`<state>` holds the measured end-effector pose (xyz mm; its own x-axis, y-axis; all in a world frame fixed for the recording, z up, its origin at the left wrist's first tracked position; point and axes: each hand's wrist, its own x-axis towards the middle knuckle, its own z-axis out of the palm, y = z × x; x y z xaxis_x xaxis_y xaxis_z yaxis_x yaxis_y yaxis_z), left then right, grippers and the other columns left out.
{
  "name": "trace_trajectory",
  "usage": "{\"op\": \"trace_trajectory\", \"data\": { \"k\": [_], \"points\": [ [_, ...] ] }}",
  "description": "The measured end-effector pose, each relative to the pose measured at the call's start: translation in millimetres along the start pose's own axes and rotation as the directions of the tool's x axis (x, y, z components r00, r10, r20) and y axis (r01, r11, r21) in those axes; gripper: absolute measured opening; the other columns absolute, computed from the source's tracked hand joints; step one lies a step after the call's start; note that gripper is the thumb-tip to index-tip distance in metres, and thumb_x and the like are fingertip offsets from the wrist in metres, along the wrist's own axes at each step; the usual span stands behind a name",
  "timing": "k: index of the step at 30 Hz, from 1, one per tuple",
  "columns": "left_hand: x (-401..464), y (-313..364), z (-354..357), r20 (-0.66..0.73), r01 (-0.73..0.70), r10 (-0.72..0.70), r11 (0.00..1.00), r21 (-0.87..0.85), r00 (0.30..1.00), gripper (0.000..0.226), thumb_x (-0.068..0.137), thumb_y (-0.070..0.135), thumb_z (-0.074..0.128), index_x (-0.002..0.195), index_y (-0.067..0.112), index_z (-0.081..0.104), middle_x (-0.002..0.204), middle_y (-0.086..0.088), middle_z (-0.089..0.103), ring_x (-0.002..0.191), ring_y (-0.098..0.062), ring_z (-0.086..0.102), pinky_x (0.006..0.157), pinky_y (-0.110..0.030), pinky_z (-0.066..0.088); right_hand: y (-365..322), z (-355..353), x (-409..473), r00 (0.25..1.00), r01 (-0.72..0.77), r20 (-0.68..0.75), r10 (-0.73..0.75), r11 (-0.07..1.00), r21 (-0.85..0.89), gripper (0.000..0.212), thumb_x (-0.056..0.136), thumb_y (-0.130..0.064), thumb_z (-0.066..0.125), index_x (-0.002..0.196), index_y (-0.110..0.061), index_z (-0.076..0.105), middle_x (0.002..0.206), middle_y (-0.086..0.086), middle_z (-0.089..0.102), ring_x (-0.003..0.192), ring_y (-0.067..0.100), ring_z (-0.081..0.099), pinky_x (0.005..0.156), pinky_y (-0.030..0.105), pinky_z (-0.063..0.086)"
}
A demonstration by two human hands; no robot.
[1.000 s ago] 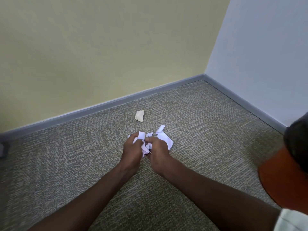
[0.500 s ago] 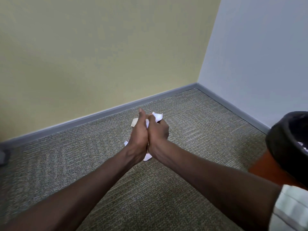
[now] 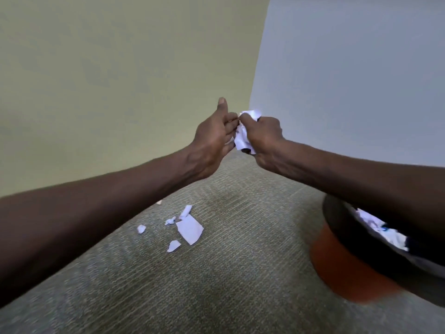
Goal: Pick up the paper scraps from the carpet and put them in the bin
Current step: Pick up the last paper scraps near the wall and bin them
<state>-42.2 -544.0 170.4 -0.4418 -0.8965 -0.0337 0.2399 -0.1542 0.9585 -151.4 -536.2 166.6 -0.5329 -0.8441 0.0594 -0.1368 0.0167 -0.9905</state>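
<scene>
While both arms are raised in front of the wall corner, the right hand [image 3: 263, 135] clutches a wad of paper scraps [image 3: 243, 138], and the left hand [image 3: 214, 138], thumb up, pinches its near edge. More loose scraps [image 3: 189, 229] lie on the carpet [image 3: 240, 273] below. The bin [image 3: 342, 268], orange with a dark liner, stands at the right, paper already inside.

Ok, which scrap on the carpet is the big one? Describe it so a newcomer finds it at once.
Start at the orange bin with the black liner, low on the right, and look left across the carpet to the cluster of white scraps. The largest scrap sits at the cluster's right edge: flat, roughly four-sided and uncrumpled, while its neighbours are tiny torn bits.
</scene>
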Motion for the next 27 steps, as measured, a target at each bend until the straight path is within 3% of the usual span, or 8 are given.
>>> {"op": "trace_trajectory", "data": {
  "k": [7,9,12,16,21,23,25,27],
  "points": [
    [16,-13,73,0.060,0.001,-0.002,1.000,0.027,0.998,0.060,0.102,0.056,0.028,0.123,0.012,0.063,0.130,-0.007,0.065,0.123,-0.021,0.059,0.106,-0.043,0.046,-1,-97,9,0.992,0.023,-0.128,-0.015,0.998,0.064,0.018,0.081,-0.025,0.064,0.074,-0.008,0.063,0.066,0.008,0.053,0.063,0.024,0.057,0.058,0.036,0.044],
    [13,-26,87,0.082,-0.009,0.005,0.998,0.055,0.997,0.058,0.103,0.054,0.028,0.125,0.014,0.062,0.133,-0.008,0.063,0.127,-0.020,0.056,0.106,-0.043,0.046,2,-124,9,0.982,0.081,-0.176,-0.073,0.996,0.037,0.019,0.079,-0.022,0.064,0.066,-0.008,0.061,0.062,0.009,0.049,0.062,0.022,0.054,0.054,0.031,0.040],
    [8,-43,103,0.147,-0.023,0.009,0.995,0.094,0.989,0.058,0.103,0.053,0.027,0.136,0.015,0.056,0.142,-0.009,0.055,0.134,-0.020,0.049,0.109,-0.043,0.043,4,-163,7,0.937,0.140,-0.300,-0.178,0.980,-0.144,0.032,0.082,-0.023,0.062,0.052,-0.017,0.054,0.057,0.002,0.059,0.052,0.017,0.053,0.047,0.020,0.037],
    [7,-49,118,0.229,-0.018,-0.009,0.993,0.115,0.973,0.056,0.103,0.052,0.030,0.143,0.017,0.048,0.148,-0.009,0.048,0.137,-0.019,0.044,0.110,-0.041,0.041,13,-212,6,0.862,0.153,-0.380,-0.336,0.887,-0.435,0.027,0.081,-0.032,0.058,0.065,-0.010,0.061,0.061,-0.003,0.061,0.055,0.008,0.054,0.055,0.020,0.041],
    [11,-52,115,0.238,-0.039,0.000,0.987,0.158,0.971,0.056,0.102,0.052,0.031,0.141,0.017,0.051,0.145,-0.010,0.051,0.134,-0.021,0.048,0.109,-0.043,0.043,46,-262,-1,0.803,0.139,-0.350,-0.481,0.724,-0.675,0.030,0.090,-0.036,0.052,0.076,-0.010,0.052,0.068,0.001,0.059,0.070,0.026,0.062,0.064,0.035,0.046],
    [13,-54,111,0.210,-0.025,-0.009,0.987,0.159,0.978,0.055,0.102,0.052,0.032,0.139,0.017,0.053,0.144,-0.012,0.052,0.133,-0.022,0.049,0.108,-0.043,0.044,67,-281,3,0.864,0.002,-0.309,-0.398,0.617,-0.787,0.028,0.093,-0.037,0.052,0.088,-0.009,0.053,0.078,0.004,0.057,0.074,0.027,0.055,0.062,0.033,0.037],
    [15,-56,108,0.193,-0.007,-0.023,0.988,0.153,0.981,0.055,0.102,0.051,0.032,0.139,0.016,0.053,0.143,-0.013,0.052,0.133,-0.023,0.049,0.109,-0.045,0.043,87,-292,9,0.945,-0.180,-0.293,-0.147,0.511,-0.840,0.040,0.089,-0.045,0.058,0.103,-0.008,0.053,0.086,0.006,0.058,0.080,0.027,0.058,0.065,0.031,0.039],
    [18,-58,107,0.189,0.009,-0.038,0.988,0.151,0.981,0.055,0.102,0.052,0.033,0.138,0.016,0.054,0.143,-0.013,0.053,0.133,-0.023,0.050,0.109,-0.045,0.043,98,-297,12,0.959,-0.265,-0.282,0.037,0.481,-0.836,0.054,0.081,-0.055,0.061,0.103,-0.006,0.054,0.085,0.008,0.061,0.083,0.028,0.062,0.063,0.033,0.045]
  ]
}}
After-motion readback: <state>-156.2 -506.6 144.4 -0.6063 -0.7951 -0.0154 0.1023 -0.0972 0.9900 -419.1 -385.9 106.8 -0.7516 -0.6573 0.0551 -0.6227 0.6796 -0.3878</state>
